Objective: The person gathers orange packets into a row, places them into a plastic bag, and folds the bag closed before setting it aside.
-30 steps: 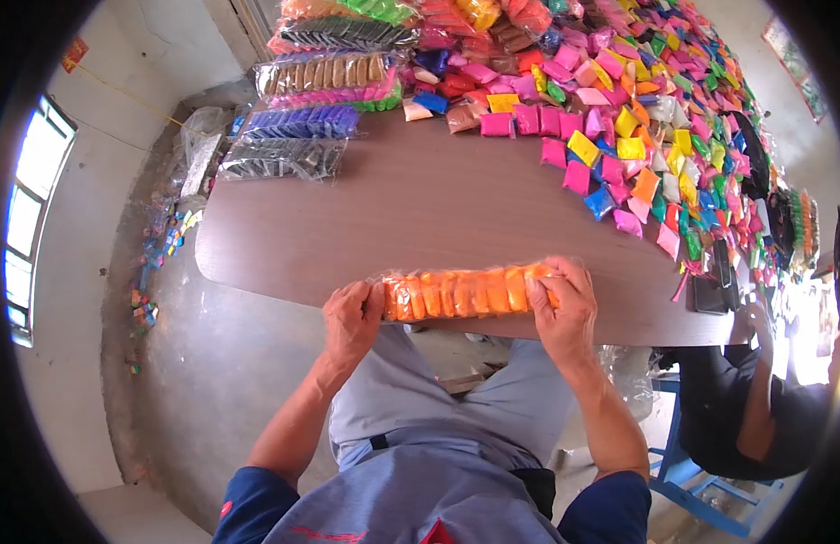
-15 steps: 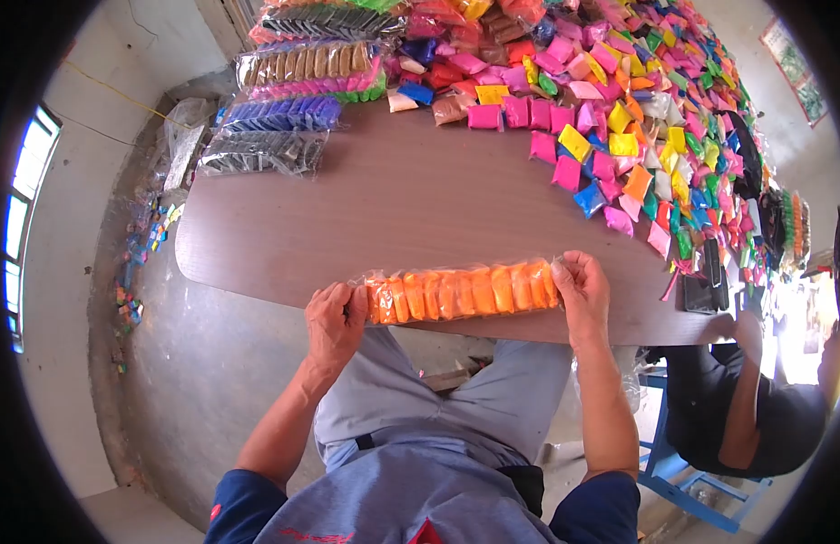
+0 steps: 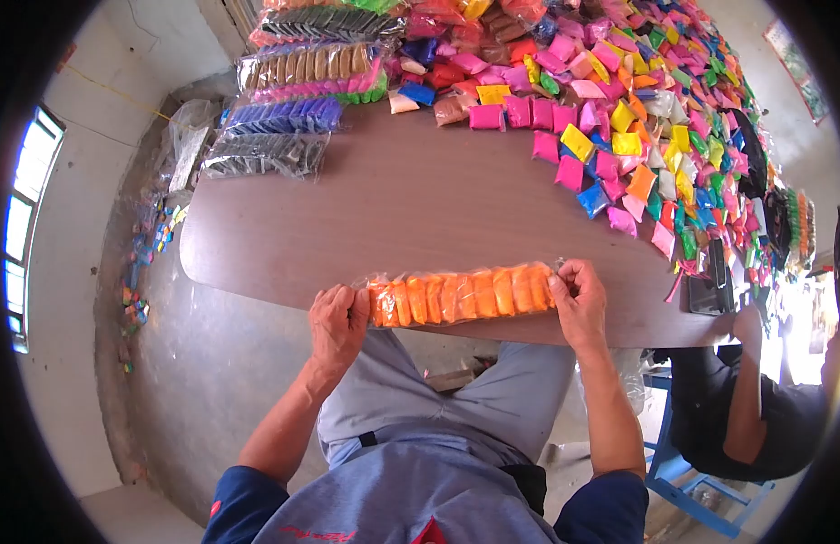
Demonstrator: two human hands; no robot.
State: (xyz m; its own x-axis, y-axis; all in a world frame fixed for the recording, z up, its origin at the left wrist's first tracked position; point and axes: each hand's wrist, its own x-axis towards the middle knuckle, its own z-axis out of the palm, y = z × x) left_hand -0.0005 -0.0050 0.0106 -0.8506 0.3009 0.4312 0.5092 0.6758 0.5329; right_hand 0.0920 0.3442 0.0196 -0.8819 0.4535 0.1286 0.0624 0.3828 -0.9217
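Observation:
A long clear bag of orange packets (image 3: 461, 295) is stretched between my hands over the near edge of the brown table (image 3: 366, 208). My left hand (image 3: 338, 322) pinches the bag's left end. At the right end, my right hand (image 3: 579, 299) grips the plastic between thumb and fingers. The packets inside stand side by side in one row.
Bags of black (image 3: 266, 154), blue (image 3: 288, 115) and brown packets (image 3: 307, 65) lie at the back left. Loose colourful packets (image 3: 620, 145) cover the back and right. A co-worker in dark clothes (image 3: 747, 408) sits at the right near a phone (image 3: 708, 295).
The view has shifted slightly. Both hands still hold the orange bag, and the fingers of my right hand have moved a little at its end.

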